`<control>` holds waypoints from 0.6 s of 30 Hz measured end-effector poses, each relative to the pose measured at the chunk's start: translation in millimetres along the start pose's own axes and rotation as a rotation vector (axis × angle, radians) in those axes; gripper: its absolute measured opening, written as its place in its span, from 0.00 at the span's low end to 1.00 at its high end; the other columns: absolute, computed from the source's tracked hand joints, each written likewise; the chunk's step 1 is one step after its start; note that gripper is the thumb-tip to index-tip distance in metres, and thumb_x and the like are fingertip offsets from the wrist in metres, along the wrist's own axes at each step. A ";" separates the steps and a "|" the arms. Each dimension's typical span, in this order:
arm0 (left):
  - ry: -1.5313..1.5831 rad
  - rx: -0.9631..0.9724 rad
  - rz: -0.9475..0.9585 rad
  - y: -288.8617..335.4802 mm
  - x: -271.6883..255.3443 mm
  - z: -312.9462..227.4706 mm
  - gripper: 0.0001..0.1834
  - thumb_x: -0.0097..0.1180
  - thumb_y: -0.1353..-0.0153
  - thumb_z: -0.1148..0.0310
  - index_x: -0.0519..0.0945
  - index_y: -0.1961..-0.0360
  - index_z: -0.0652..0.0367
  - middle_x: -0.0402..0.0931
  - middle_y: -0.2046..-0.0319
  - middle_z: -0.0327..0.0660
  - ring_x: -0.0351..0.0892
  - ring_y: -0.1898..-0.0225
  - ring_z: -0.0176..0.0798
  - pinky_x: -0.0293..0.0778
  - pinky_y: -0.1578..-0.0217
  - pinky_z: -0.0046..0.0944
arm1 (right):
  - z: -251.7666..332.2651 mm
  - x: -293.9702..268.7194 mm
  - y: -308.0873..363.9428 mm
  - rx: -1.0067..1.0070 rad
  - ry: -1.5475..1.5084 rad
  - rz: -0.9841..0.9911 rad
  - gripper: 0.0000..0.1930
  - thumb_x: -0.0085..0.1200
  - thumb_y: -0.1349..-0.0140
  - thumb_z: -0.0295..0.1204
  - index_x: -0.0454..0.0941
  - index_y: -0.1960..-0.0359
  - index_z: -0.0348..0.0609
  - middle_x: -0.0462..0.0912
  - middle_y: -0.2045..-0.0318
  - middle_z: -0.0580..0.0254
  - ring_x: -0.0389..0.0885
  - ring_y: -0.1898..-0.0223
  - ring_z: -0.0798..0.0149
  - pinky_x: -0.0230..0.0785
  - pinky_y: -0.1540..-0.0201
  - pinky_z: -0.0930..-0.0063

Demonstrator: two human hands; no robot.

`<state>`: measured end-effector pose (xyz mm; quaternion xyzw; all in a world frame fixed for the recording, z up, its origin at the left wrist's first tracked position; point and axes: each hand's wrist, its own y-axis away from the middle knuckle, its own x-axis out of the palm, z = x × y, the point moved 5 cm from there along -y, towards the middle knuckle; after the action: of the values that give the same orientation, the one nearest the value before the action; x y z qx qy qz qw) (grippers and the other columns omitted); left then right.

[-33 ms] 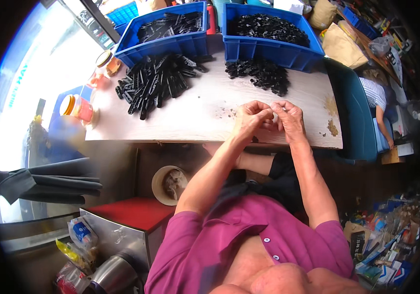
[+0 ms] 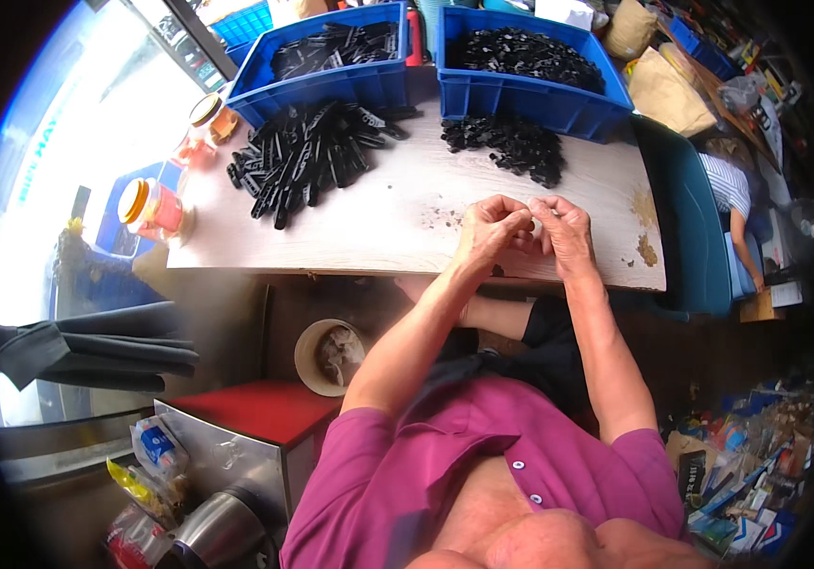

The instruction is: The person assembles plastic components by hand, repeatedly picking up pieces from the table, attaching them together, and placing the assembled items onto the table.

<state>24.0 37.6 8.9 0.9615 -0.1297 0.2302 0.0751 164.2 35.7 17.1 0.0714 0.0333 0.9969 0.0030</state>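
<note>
Close together above the near edge of the table [image 2: 331, 242], my left hand [image 2: 492, 228] and my right hand [image 2: 565, 228] meet fingertip to fingertip. Both are closed in a pinch. Whatever sits between the fingers is hidden or too small to name. Beyond them lies a heap of small black pieces [image 2: 521, 152], in front of a blue bin [image 2: 535, 98] filled with similar pieces. To the left, long flat black strips [image 2: 307, 161] with pale markings are piled before a second blue bin [image 2: 326, 90], which holds more strips. Dark crumbs [image 2: 445, 218] are scattered beside my left hand.
Jars with yellow lids [image 2: 156, 209] stand at the table's left end. A pale bucket [image 2: 329, 357] is below the table, near a red-topped cabinet [image 2: 260, 412]. A large teal container [image 2: 701, 228] borders the right side. Another person [image 2: 731, 204] in a striped top bends beyond it.
</note>
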 end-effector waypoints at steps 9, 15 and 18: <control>0.165 -0.042 -0.090 1.5 -11.8 5.9 0.09 0.55 0.37 0.69 0.76 0.68 0.66 0.78 0.74 0.41 0.78 0.78 0.32 0.79 0.76 0.31 | -1.1 5.6 3.8 -0.003 0.008 0.071 0.11 0.65 0.43 0.32 0.81 0.63 0.40 0.75 0.84 0.73 0.65 0.88 0.80 0.69 0.81 0.80; -1.191 0.883 -0.684 43.7 -70.3 -84.9 0.20 0.63 0.53 0.79 0.76 0.56 0.57 0.76 0.68 0.45 0.76 0.64 0.49 0.72 0.62 0.45 | -7.5 2.0 2.6 0.003 -0.049 0.117 0.10 0.64 0.42 0.33 0.79 0.65 0.39 0.71 0.90 0.69 0.68 0.89 0.73 0.72 0.78 0.75; -1.670 0.711 -0.990 40.0 -137.1 -119.5 0.23 0.66 0.54 0.71 0.76 0.54 0.54 0.76 0.56 0.41 0.70 0.50 0.50 0.68 0.52 0.49 | -7.1 6.9 2.5 0.005 -0.075 0.108 0.11 0.63 0.42 0.34 0.79 0.66 0.39 0.70 0.91 0.68 0.71 0.89 0.70 0.73 0.78 0.74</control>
<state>-155.9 53.2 54.4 0.7271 0.3452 -0.5423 -0.2410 156.3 32.8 11.2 0.1104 0.0315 0.9921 -0.0496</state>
